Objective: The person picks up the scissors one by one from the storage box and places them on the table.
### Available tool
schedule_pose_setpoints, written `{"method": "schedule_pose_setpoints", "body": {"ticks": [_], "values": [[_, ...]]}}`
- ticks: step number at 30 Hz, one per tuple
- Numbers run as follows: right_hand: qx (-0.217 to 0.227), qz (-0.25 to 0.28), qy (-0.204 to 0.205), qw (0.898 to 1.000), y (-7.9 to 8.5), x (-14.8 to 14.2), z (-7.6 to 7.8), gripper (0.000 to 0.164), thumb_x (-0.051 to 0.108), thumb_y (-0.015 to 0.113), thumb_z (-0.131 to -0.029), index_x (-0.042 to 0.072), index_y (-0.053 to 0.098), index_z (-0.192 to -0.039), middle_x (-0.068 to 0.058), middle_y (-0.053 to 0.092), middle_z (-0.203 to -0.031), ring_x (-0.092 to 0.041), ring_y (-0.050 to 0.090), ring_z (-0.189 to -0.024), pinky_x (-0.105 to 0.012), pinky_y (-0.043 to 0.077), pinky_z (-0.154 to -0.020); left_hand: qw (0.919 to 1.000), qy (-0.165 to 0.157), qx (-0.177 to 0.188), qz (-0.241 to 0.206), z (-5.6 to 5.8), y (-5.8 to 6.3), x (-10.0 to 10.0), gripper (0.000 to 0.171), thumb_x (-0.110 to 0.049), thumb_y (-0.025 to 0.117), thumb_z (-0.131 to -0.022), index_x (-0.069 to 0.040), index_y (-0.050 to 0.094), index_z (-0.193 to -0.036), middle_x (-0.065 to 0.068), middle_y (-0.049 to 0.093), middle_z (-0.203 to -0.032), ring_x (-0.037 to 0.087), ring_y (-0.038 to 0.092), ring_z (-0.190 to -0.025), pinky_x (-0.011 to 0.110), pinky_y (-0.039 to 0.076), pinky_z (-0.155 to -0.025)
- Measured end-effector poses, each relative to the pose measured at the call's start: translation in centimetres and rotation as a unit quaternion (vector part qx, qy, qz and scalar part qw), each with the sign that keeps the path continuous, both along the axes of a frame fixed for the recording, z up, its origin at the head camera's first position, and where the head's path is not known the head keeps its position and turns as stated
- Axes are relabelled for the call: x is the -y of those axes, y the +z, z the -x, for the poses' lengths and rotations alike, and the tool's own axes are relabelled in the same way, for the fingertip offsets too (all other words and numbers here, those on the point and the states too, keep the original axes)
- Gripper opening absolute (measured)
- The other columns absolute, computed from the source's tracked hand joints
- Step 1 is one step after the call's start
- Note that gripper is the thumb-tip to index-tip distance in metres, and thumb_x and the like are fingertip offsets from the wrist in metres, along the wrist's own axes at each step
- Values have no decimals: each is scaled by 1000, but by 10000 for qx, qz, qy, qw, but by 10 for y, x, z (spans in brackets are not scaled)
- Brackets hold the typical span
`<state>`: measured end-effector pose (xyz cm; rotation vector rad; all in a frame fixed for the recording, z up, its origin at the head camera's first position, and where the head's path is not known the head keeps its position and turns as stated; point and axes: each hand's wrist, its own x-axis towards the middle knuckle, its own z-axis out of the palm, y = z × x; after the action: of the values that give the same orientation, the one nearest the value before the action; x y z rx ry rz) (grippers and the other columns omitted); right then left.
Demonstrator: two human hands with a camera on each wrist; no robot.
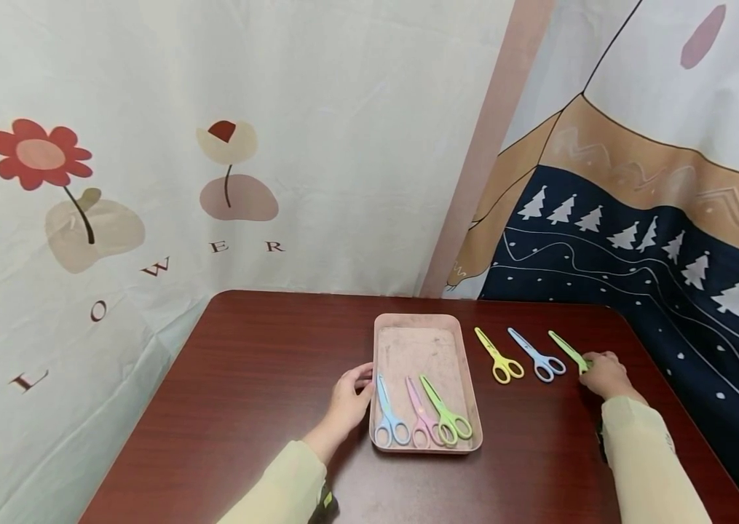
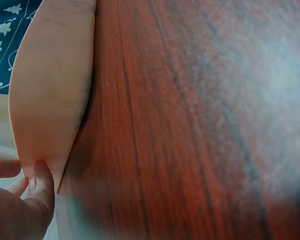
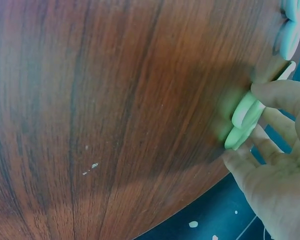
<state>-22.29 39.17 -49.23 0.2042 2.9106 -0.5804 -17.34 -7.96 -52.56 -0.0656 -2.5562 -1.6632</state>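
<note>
A pink rectangular tray sits on the table. My left hand holds its left side, with thumb and fingers at the wall in the left wrist view. Inside the tray's near half lie blue scissors, pink scissors and green scissors, blades pointing away. To the right of the tray, my right hand grips another pair of green scissors by the handles. In the right wrist view, the thumb and fingers stand around those green handles.
Between the tray and my right hand lie yellow scissors and another blue pair, side by side on the dark red wooden table. Printed curtains hang behind the table and along its right side.
</note>
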Motion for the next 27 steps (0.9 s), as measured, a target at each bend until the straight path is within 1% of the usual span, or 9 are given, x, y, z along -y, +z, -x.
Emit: {"method": "schedule_pose_setpoints", "body": {"ticks": [4, 7, 10, 15, 18, 21, 25, 27], "values": [[-70, 25, 22, 10000, -3, 1, -2, 50, 5, 55, -81, -17, 44, -124, -42, 33, -120, -56, 39, -101, -61, 40, -87, 10000, -7, 16, 16, 0, 0, 0, 36, 0, 58, -89, 1, 58, -125, 16, 63, -113, 26, 64, -98, 37, 52, -87], [-149, -14, 41, 9999, -3, 4, -3, 49, 5, 55, -82, -16, 44, -125, -42, 33, -123, -58, 36, -107, -64, 37, -91, 10000, -18, -4, 26, 1, 0, 0, 36, 0, 58, -88, 1, 58, -125, 16, 63, -113, 26, 64, -98, 36, 53, -87], [-204, -79, 0, 9998, -3, 8, -5, 50, 6, 56, -83, -15, 43, -127, -41, 34, -125, -58, 35, -110, -64, 37, -91, 10000, -38, -27, 28, 1, 1, 0, 36, 0, 58, -89, 1, 58, -125, 16, 63, -112, 26, 65, -98, 33, 53, -85], [-230, -70, -62, 9997, -1, 13, -6, 54, 9, 57, -85, -12, 40, -131, -40, 30, -129, -57, 33, -112, -65, 39, -88, 9999, -49, -59, 85, 1, 0, 1, 36, 0, 59, -89, 1, 58, -125, 16, 64, -112, 26, 65, -97, 29, 53, -83], [-428, -13, -58, 9991, -1, 17, -5, 54, 12, 56, -86, -11, 40, -132, -40, 27, -132, -57, 32, -113, -67, 39, -88, 9999, -42, -39, 100, 1, 0, 1, 36, 0, 59, -89, 1, 58, -125, 16, 64, -112, 26, 65, -97, 29, 53, -83], [-747, 95, -145, 9971, 1, 22, -3, 53, 13, 54, -87, -10, 40, -133, -39, 25, -134, -56, 31, -115, -67, 37, -90, 9999, -49, -32, 100, 1, 0, 1, 36, 0, 59, -89, 1, 58, -125, 16, 64, -113, 26, 65, -97, 29, 53, -83], [-1141, 208, -256, 9929, 6, 30, 2, 51, 12, 50, -89, -9, 40, -134, -38, 25, -137, -55, 29, -118, -66, 36, -92, 10000, -54, -32, 74, 1, 0, 1, 36, 0, 58, -89, 1, 58, -125, 16, 63, -112, 26, 65, -97, 29, 53, -83], [-1270, 249, -259, 9912, 8, 35, 4, 50, 13, 50, -90, -8, 40, -135, -37, 25, -139, -54, 29, -119, -66, 37, -92, 10000, -52, -32, 45, 1, 0, 1, 36, 0, 58, -88, 1, 58, -125, 16, 63, -112, 26, 65, -97, 29, 53, -83]]}}
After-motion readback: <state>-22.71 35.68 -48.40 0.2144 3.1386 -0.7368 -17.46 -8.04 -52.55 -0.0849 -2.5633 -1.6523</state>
